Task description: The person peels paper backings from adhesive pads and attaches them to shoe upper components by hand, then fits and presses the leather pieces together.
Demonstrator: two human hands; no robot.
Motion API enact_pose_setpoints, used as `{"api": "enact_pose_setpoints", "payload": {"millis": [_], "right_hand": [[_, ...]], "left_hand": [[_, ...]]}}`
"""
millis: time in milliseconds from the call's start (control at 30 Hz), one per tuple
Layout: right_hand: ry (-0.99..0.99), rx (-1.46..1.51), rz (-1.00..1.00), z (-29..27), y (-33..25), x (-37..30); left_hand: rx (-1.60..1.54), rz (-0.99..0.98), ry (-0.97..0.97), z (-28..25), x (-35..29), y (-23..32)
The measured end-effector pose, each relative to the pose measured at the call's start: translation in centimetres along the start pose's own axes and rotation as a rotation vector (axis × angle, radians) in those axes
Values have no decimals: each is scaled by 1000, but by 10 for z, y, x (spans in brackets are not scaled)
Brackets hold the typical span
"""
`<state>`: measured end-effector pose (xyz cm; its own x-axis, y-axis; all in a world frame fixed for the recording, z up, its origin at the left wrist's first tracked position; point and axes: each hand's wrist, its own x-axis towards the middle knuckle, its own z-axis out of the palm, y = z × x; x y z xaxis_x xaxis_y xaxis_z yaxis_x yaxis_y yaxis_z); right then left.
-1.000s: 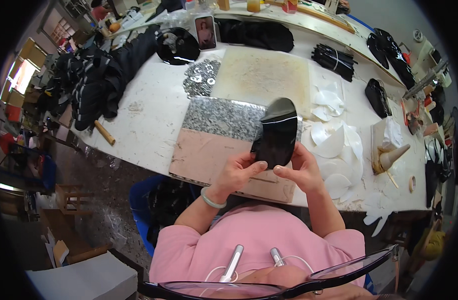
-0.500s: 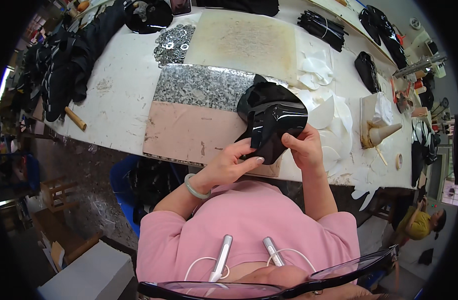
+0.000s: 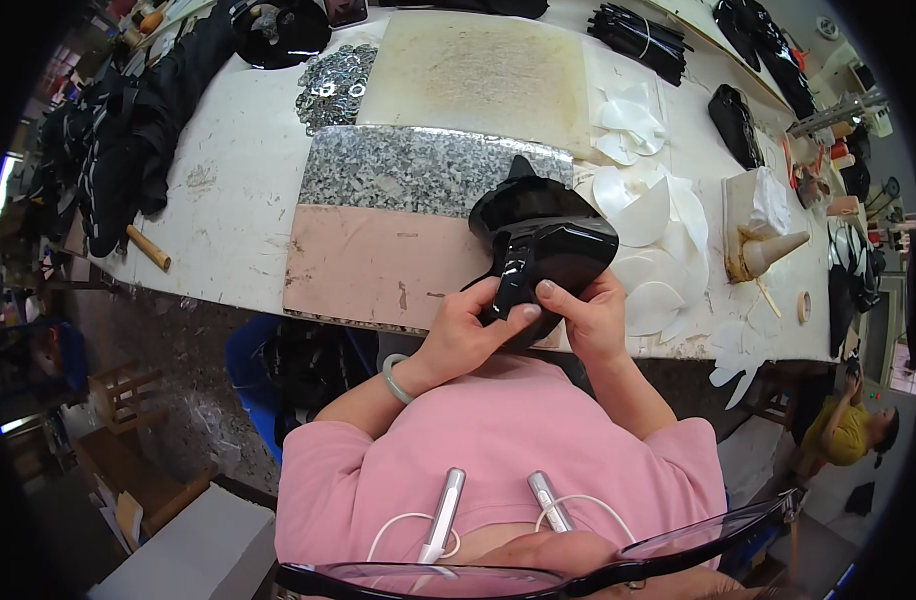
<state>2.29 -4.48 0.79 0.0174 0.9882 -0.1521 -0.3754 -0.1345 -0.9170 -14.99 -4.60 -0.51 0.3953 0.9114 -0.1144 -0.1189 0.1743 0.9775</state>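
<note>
A glossy black shoe upper (image 3: 553,240) is held between both hands at the near edge of the table, over the pink board. At its lower left edge, my left hand (image 3: 466,330) grips it with thumb and fingers closed. On the lower right side, the thumb of my right hand (image 3: 590,318) presses against it, the fingers folded behind. My two thumbs are close together. The backs of some fingers are hidden by the upper.
Beneath lie a pink board (image 3: 378,265), a speckled stone slab (image 3: 408,170) and a pale cutting sheet (image 3: 478,75). White cut pieces (image 3: 658,265) and a cone-tipped glue container (image 3: 758,250) lie right. Metal rings (image 3: 333,90), black material (image 3: 138,130) and a wooden stick (image 3: 148,247) lie left.
The shoe upper has turned and tilted a little in my hands. My right thumb has moved left and down along it, nearer my left thumb.
</note>
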Motion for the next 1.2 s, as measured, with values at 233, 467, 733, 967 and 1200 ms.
{"api": "enact_pose_setpoints", "payload": {"millis": [233, 467, 733, 967, 1200], "right_hand": [[-6, 135, 63, -21, -2, 5], [30, 41, 11, -13, -8, 4], [-28, 29, 14, -17, -11, -6], [28, 37, 28, -15, -14, -5], [8, 1, 44, -2, -16, -1]], "left_hand": [[161, 43, -87, -9, -3, -6], [469, 110, -106, -5, 0, 31], [29, -110, -38, -13, 15, 41], [-16, 3, -134, 1, 8, 40], [65, -45, -124, -3, 1, 29]]}}
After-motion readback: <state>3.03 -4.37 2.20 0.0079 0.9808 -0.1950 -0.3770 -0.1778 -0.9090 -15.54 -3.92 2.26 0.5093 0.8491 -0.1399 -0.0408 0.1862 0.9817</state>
